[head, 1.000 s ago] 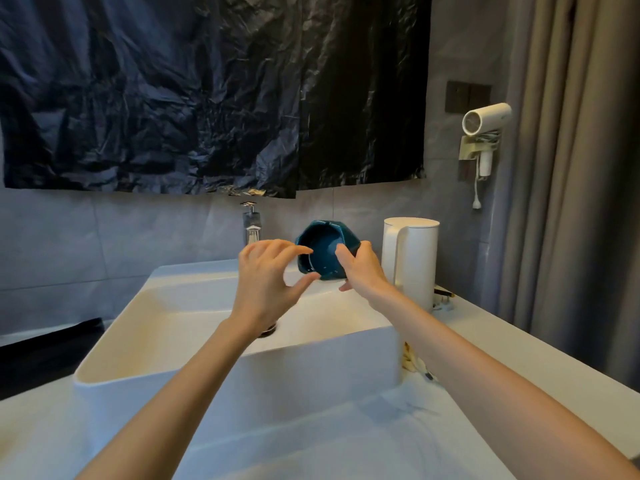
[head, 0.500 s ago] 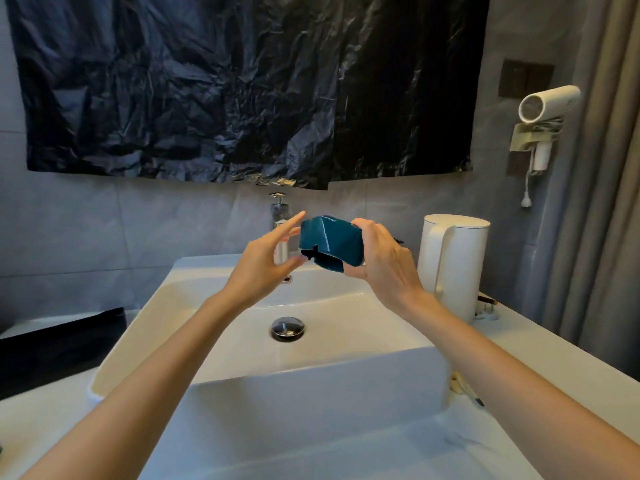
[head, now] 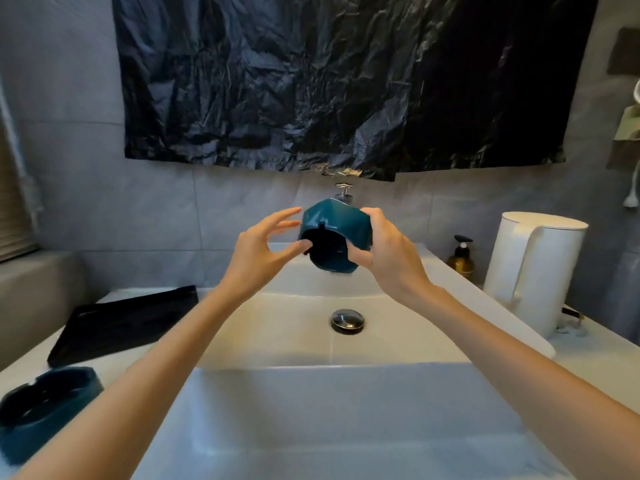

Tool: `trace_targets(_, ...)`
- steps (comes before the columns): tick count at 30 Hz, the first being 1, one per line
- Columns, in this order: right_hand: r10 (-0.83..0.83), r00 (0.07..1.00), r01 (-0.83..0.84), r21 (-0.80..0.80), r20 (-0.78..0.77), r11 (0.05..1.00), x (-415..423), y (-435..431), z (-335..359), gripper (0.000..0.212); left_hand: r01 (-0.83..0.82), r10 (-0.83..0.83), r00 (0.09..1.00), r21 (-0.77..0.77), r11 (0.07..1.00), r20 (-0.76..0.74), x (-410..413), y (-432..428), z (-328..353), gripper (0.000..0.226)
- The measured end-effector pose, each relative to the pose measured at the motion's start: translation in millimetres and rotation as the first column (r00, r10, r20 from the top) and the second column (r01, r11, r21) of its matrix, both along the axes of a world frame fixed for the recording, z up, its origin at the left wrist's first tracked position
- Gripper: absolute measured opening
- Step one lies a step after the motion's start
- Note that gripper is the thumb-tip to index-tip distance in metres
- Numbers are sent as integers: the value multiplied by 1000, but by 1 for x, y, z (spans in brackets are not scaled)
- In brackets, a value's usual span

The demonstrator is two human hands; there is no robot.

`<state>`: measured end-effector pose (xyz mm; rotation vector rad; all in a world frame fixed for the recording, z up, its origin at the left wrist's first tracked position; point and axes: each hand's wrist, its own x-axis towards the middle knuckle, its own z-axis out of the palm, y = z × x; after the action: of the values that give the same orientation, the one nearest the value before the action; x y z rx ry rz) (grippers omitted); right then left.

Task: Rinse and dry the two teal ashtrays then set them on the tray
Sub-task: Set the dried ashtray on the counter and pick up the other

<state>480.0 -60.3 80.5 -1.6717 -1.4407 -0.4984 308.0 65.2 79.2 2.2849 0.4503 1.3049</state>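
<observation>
A teal faceted ashtray [head: 337, 225] is held over the white sink [head: 294, 341], tipped so its dark opening faces down and toward me. My right hand [head: 388, 251] grips its right side. My left hand [head: 263, 247] is at its left rim, thumb touching the edge of the opening and the other fingers spread. A second teal ashtray [head: 45, 407] stands upright on the counter at the lower left. The black tray [head: 117, 323] lies on the counter left of the sink, with nothing on it.
The tap [head: 344, 194] rises behind the held ashtray; no water stream shows. The drain plug [head: 347, 321] sits mid-basin. A white kettle [head: 530, 271] and an amber pump bottle [head: 460, 254] stand to the right. Black plastic sheeting [head: 329, 81] covers the wall.
The ashtray has turned from opening toward me to opening downward. My view swung left, which brought the tray and the second ashtray into sight. My left hand closed in on the rim.
</observation>
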Motion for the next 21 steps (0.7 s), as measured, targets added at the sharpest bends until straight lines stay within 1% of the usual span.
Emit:
trace_targets(1,56,992,-59,-19,-110,998,-11,4,3,41,-20,20,1000,-27,999,-9,-10,1,1,52)
trace_targets(3,137,936,-162,-52,-324,985,-33,13,9,29,-53,53,999,-74,996,-14,-33,4,2,42)
trace_targets(6,187,824,-286,-108,-534,952,-70,25,15,20,-72,69,997,-180,981,-24,-73,3,3,30)
trace_targets(8,231,722,-398,-119,-652,910,-95,34,17,22,-90,82,996,-236,968,-42,-102,-1,5,31)
trace_targets(11,233,507,-541,-96,-830,836,-133,52,16,35,-131,118,991,-291,948,-63,-151,-6,5,32)
trace_targets(14,188,306,-623,-46,-933,781,-178,69,13,41,-190,174,982,-328,925,-76,-200,-6,3,29)
trace_targets(17,158,120,-692,31,-980,721,-222,83,8,38,-261,237,965,-379,887,-111,-242,-5,-1,33)
trace_targets(19,114,55,-703,43,-992,710,-246,90,-1,33,-311,271,950,-391,866,-156,-269,0,-10,36)
trace_targets(21,80,42,-684,29,-996,729,-265,100,-15,34,-388,331,920,-366,846,-210,-292,6,-27,36)
